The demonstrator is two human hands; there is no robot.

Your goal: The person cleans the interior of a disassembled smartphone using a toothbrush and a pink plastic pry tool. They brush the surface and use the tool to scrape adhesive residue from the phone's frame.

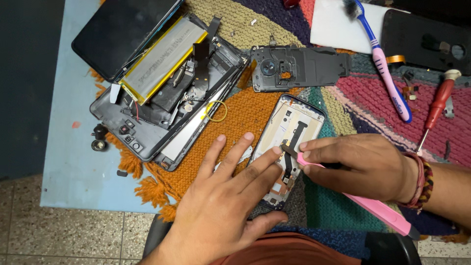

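1. An opened phone frame [289,132] is lying on a colourful woven mat [338,108], its pale inside and a black flex strip [294,140] showing; the left hand [221,206] is pressing it down with flat, unclenched fingers.
2. The right hand [358,164] is pinching a pink pry tool [373,206], tip touching the strip.
3. Nearby are lying a dismantled phone with battery [162,73], a black inner cover [299,66], a toothbrush [385,68] and a red screwdriver [436,108]; the hands are hiding the frame's lower end.

Two opened phones [162,93] [289,142], one toothbrush [382,64], one screwdriver [438,108], two hands [221,206] [358,167].
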